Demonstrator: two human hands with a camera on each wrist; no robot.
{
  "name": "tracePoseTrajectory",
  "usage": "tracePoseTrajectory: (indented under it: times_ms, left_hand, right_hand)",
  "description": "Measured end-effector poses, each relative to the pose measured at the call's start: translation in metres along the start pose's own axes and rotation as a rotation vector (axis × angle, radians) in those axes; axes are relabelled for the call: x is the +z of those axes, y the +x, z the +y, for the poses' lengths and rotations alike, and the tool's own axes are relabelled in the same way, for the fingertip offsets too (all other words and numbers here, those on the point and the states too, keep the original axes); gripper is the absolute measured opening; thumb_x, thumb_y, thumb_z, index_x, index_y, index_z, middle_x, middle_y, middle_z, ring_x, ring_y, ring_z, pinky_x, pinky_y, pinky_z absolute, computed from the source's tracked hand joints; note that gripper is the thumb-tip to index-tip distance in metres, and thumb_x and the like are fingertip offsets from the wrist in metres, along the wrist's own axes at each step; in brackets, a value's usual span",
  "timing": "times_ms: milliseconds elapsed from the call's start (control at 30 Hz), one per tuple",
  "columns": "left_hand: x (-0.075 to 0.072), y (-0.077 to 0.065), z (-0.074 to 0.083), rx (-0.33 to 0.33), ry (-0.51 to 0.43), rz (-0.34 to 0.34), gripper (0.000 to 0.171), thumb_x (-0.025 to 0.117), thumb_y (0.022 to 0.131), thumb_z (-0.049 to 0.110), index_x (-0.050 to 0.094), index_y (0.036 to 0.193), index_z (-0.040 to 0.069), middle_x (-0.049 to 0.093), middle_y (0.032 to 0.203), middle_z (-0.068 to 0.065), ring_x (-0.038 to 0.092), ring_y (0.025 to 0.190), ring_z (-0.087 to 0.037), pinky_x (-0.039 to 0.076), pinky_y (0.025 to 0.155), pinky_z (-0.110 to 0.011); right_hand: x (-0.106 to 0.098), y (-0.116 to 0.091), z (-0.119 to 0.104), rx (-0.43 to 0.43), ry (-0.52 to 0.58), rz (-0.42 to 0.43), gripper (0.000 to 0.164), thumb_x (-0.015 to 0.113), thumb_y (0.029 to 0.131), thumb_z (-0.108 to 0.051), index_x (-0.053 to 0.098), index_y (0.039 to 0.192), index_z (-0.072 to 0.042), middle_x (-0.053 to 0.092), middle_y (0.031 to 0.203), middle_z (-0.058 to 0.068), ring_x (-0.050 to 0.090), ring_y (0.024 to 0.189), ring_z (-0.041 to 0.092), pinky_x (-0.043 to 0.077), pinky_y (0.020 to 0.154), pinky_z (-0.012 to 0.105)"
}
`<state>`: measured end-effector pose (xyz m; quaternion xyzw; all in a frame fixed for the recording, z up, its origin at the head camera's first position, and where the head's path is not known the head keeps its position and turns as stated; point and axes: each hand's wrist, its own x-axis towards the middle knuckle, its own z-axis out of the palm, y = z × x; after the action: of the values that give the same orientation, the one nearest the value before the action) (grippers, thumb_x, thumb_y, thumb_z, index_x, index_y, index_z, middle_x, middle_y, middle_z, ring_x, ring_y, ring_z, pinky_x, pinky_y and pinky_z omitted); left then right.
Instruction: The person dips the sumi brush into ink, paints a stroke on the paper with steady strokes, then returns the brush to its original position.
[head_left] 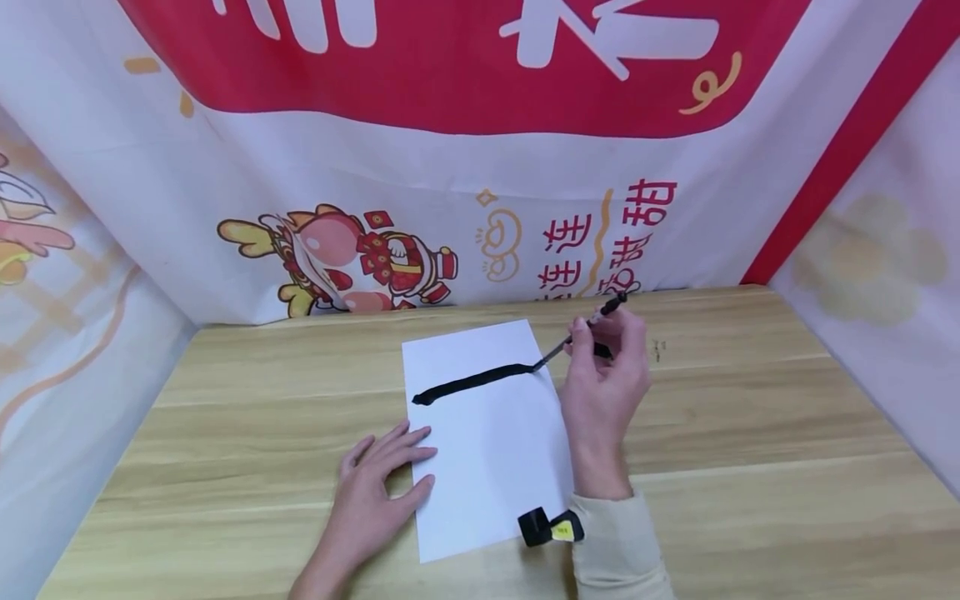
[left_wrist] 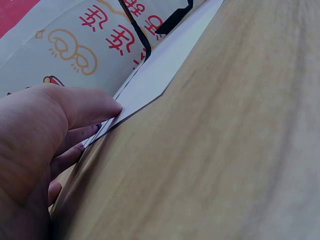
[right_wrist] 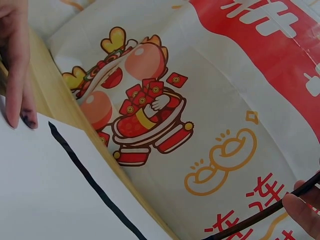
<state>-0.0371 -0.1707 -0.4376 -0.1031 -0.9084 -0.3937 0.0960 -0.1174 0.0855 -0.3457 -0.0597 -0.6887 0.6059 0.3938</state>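
A sheet of white paper (head_left: 487, 450) lies on the wooden table, crossed near its far end by a thick black stroke (head_left: 472, 382). My right hand (head_left: 603, 392) pinches a slim dark brush (head_left: 558, 350), which slants down to the right end of that stroke. The brush also shows in the right wrist view, with fingertips (right_wrist: 299, 206) around its shaft (right_wrist: 255, 216). My left hand (head_left: 378, 483) rests with fingers spread over the paper's left edge. Its thumb (left_wrist: 95, 106) lies at the sheet's edge in the left wrist view, and dark smudges show on other fingers.
Wooden tabletop (head_left: 247, 433) surrounds the paper. A white cloth (head_left: 420, 175) with red lettering and cartoon prints hangs along the back. A black camera (head_left: 551, 527) with a yellow label sits at the right sleeve, over the paper's near right corner. Small dark marks (head_left: 658, 350) lie right of the hand.
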Motion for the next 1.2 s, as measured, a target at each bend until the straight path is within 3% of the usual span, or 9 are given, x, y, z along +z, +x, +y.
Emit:
tracePoseTrajectory:
  times_ms: [367,967,1200]
  left_hand:
    - [-0.0010,0.0040,-0.0009,0.020,0.002,0.008,0.035,0.088,0.085,0.014,0.081,0.117,0.026,0.072,0.145,0.007,0.057,0.149,-0.032,0.021,0.126,-0.063]
    - [0.0015,-0.0023,-0.0014,0.019,-0.002,0.023,0.036,0.089,0.085,0.015,0.080,0.117,0.029,0.072,0.144,0.009,0.058,0.148,-0.031,0.022,0.126,-0.062]
    - [-0.0007,-0.0007,0.0005,0.006,-0.002,0.014,0.036,0.089,0.085,0.015,0.080,0.117,0.029,0.071,0.145,0.007,0.057,0.148,-0.031,0.020,0.127,-0.064]
  right_hand:
    - [0.0012,0.0033,-0.0015,0.000,-0.008,-0.006,0.021,0.068,0.104,-0.007,0.061,0.123,0.000,0.070,0.107,0.009,0.070,0.093,0.011,0.064,0.075,0.024]
    - [0.0012,-0.0014,0.0007,-0.025,0.006,-0.014,0.021,0.070,0.104,-0.008,0.062,0.120,0.002,0.071,0.104,0.012,0.070,0.089,0.011,0.064,0.073,0.024]
    - [0.0002,-0.0019,-0.0002,-0.006,-0.004,-0.015,0.022,0.070,0.104,-0.010,0.063,0.123,0.000,0.070,0.107,0.009,0.070,0.093,0.011,0.063,0.073,0.018]
